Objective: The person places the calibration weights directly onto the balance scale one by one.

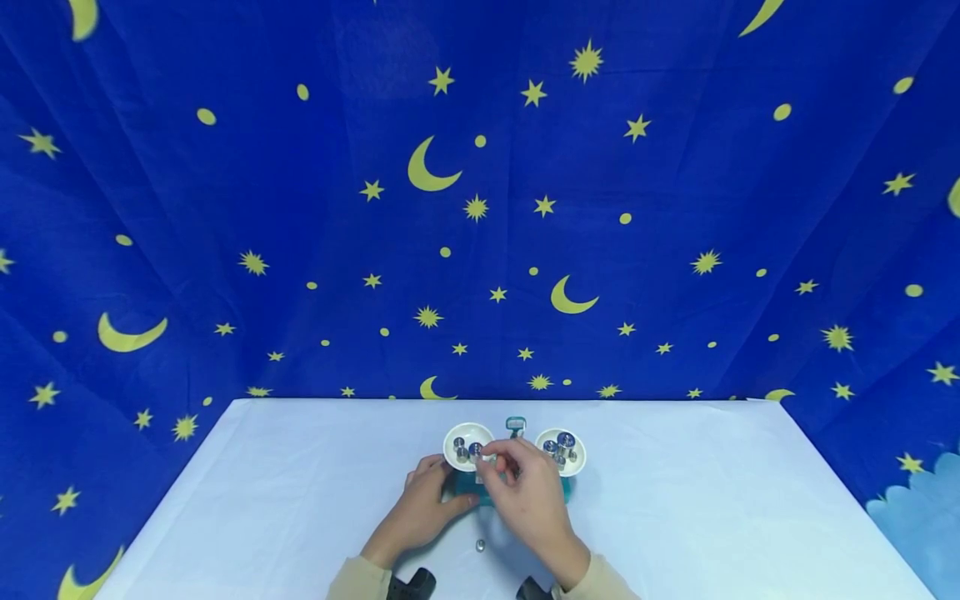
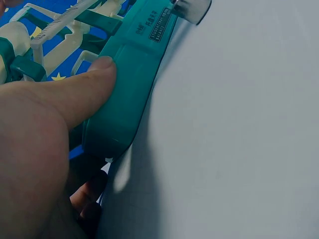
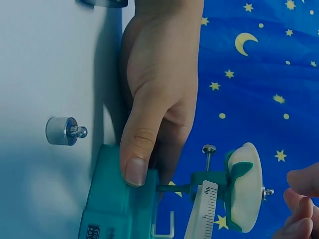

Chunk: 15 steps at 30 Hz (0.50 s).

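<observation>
A teal balance scale [image 1: 567, 492] stands on the table with two white pans. My left hand [image 1: 429, 502] grips the left end of its base [image 2: 124, 94], thumb on the front face and the other fingers partly hidden behind. Several metal weights stand in the left pan [image 1: 452, 432] and more in the right pan [image 1: 580, 439]. My right hand [image 1: 531, 496] is above the front of the scale, fingertips bent close to the left pan. In the right wrist view those fingers [image 3: 299, 191] are apart from a knobbed weight [image 3: 269, 192] showing past the pan; I see nothing between them.
One loose metal weight [image 1: 480, 546] stands upright on the white table [image 1: 697, 517] in front of the base. A white graduated beam [image 3: 202, 211] runs along the scale. Behind the table hangs a blue curtain [image 1: 360, 242] with yellow moons and stars.
</observation>
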### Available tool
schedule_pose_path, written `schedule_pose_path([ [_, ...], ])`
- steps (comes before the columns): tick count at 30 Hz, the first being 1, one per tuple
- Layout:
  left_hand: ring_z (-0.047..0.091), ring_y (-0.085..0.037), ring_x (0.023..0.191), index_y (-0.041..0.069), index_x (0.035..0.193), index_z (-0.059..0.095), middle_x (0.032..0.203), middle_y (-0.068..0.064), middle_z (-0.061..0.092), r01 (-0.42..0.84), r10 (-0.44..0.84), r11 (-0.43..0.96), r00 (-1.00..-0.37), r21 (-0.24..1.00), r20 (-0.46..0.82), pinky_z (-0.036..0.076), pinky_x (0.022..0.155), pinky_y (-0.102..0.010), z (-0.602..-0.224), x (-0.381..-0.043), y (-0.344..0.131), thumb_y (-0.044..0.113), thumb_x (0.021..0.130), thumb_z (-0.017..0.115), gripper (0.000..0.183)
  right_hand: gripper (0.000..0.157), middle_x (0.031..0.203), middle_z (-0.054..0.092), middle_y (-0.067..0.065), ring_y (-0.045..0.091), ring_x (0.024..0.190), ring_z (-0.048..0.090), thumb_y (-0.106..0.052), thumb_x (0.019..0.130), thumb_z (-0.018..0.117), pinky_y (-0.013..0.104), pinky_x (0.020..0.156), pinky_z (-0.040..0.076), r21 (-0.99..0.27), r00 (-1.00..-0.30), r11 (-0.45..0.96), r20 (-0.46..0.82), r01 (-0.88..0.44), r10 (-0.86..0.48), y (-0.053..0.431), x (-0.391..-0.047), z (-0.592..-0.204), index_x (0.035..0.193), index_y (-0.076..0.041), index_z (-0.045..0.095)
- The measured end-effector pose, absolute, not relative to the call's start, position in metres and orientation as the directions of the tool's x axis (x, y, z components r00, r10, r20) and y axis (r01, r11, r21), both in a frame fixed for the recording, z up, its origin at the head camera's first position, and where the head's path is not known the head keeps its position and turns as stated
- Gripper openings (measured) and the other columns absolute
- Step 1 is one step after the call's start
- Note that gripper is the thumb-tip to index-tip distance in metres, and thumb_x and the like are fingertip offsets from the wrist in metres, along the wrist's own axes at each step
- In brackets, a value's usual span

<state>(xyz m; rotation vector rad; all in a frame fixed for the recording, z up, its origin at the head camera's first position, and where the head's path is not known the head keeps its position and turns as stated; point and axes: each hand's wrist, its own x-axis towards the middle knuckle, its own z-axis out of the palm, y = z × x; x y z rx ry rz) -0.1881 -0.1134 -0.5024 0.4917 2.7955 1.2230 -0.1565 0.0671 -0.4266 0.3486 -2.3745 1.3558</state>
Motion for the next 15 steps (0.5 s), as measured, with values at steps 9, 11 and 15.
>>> schedule_pose_path([
  [9, 0.04, -0.036, 0.136, 0.006, 0.147, 0.051, 0.143, -0.011, 0.057, 0.25, 0.3, 0.633, -0.952, 0.733, 0.065, 0.029, 0.108, -0.061, -0.501, -0.188, -0.113, 0.045, 0.09, 0.072, 0.072, 0.012, 0.068, 0.052, -0.016, 0.001, 0.058, 0.047, -0.007, 0.081, 0.081, 0.018, 0.053, 0.041, -0.78, -0.894, 0.468, 0.445, -0.415, -0.053, 0.076, -0.149, -0.43, 0.089, -0.015, 0.076],
  [11, 0.04, -0.036, 0.136, 0.006, 0.146, 0.051, 0.143, -0.011, 0.057, 0.249, 0.299, 0.632, -0.952, 0.734, 0.066, 0.029, 0.108, -0.061, -0.501, -0.188, -0.113, 0.045, 0.09, 0.072, 0.071, 0.013, 0.068, 0.052, -0.017, 0.0, 0.058, 0.047, -0.007, 0.081, 0.081, 0.017, 0.053, 0.041, -0.779, -0.892, 0.46, 0.448, -0.425, -0.066, 0.078, -0.148, -0.433, 0.089, -0.015, 0.076],
  [15, 0.04, -0.035, 0.136, 0.006, 0.146, 0.051, 0.142, -0.011, 0.057, 0.25, 0.297, 0.636, -0.953, 0.73, 0.067, 0.029, 0.108, -0.061, -0.502, -0.188, -0.114, 0.047, 0.09, 0.072, 0.073, 0.013, 0.068, 0.052, -0.017, -0.001, 0.058, 0.047, -0.008, 0.082, 0.082, 0.017, 0.053, 0.041, -0.788, -0.901, 0.452, 0.424, -0.419, -0.097, 0.08, -0.145, -0.437, 0.091, -0.015, 0.076],
])
